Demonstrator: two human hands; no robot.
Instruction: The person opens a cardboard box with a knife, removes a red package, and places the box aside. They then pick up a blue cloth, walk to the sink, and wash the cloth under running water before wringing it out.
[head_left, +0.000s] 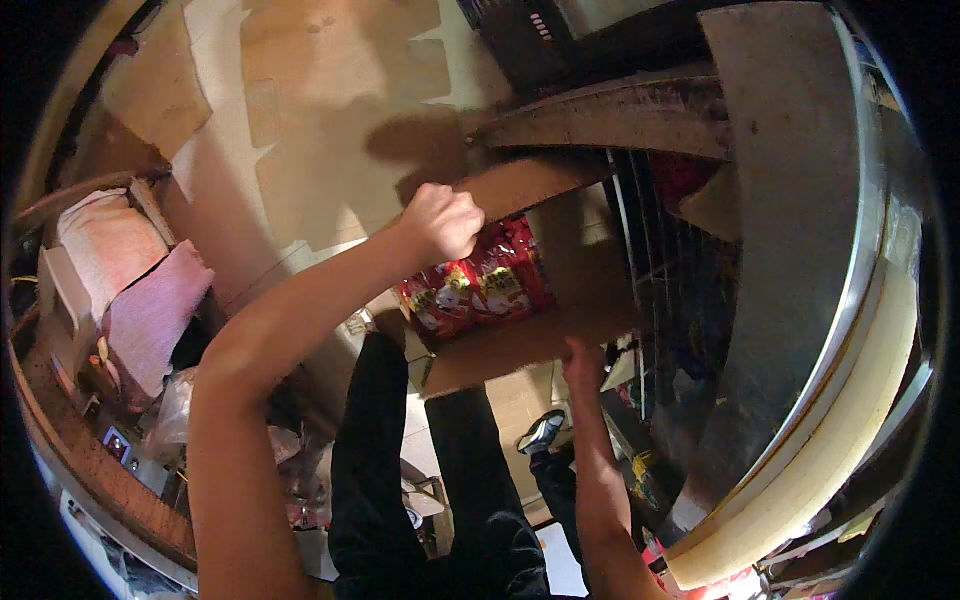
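Note:
An open cardboard box (525, 341) stands before my knees, its flaps spread. Inside lie red shiny plastic packets (487, 289) with printed patterns. My left hand (446, 221), fingers curled into a fist, is over the box's far left part, beside the upper flap (532, 187); whether it grips the flap or something else is hidden. At the near right corner, my right hand (583, 364) touches the edge of the near flap, its fingers partly hidden, so its grip is unclear.
Flattened cardboard (322, 165) covers the floor ahead. A long grey panel (787, 225) with a metal edge curves along the right, beside dark racks. Pink cloths (154, 322) lie at the left. Another person's shoe (541, 431) and dark trouser leg show near my right arm.

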